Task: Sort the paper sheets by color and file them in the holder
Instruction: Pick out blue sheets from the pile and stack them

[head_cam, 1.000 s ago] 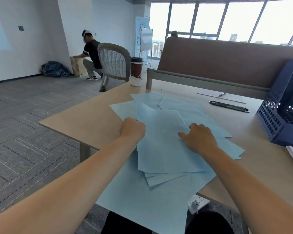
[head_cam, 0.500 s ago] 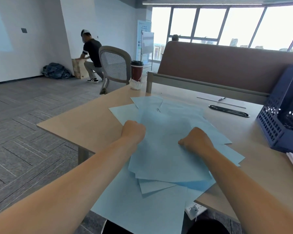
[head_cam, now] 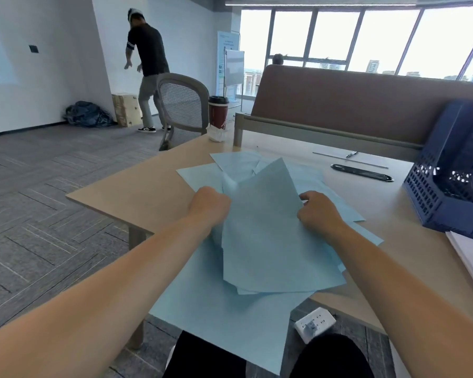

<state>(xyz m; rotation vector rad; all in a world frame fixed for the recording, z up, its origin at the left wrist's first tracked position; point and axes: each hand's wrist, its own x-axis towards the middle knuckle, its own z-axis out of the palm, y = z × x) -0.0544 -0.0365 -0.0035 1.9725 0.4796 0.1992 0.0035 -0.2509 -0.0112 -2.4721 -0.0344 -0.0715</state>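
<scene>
Loose blue sheets (head_cam: 197, 173) lie flat on the tabletop (head_cam: 137, 195), spread toward its far edge. One overhanging sheet (head_cam: 216, 317) extends past the near edge.

The left hand (head_cam: 210, 205) grips the left edge of the blue bundle (head_cam: 265, 230). Its fingers curl round that edge, and their tips are hidden behind the paper. The bundle is tilted up off the tabletop, close to the near edge, probably so that its sheets can be squared together.

The right hand (head_cam: 318, 214) pinches the opposite edge with curled fingers. Holding both edges most likely keeps the sheets from fanning out.

The holder (head_cam: 432, 197) stands at the right edge, well apart from both hands. No blue sheet is visible in it. A white stack (head_cam: 470, 255) lies just in front of it, separate from the blue paper, which suggests the colour sort is already made.
</scene>
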